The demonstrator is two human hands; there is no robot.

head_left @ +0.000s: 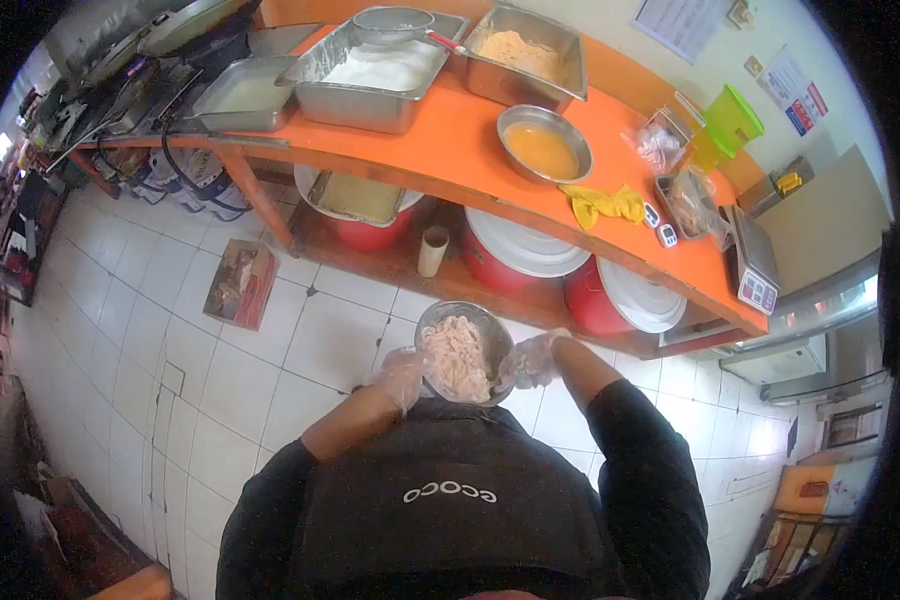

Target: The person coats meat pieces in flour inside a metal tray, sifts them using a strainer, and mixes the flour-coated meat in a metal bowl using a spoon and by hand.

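A round metal bowl (pixel 497 338) is held in front of my apron, above the tiled floor. Inside lie pale pinkish pieces of what looks like raw meat (pixel 457 357), heaped toward the left side. My left hand (pixel 401 376), in a clear plastic glove, grips the bowl's left rim. On the opposite side, my right hand (pixel 532 362), also gloved, has its fingers closed at the right rim. Some of the fingertips are hidden behind or inside the bowl's edge.
Ahead stands an orange table (pixel 440 135) bearing a tray of white powder (pixel 385 70), a tray of tan powder (pixel 520 55), a bowl of orange liquid (pixel 542 150), a yellow cloth (pixel 607 205) and a scale (pixel 753 262). Lidded red tubs (pixel 500 262) sit beneath. A cardboard box (pixel 241 284) lies on the floor.
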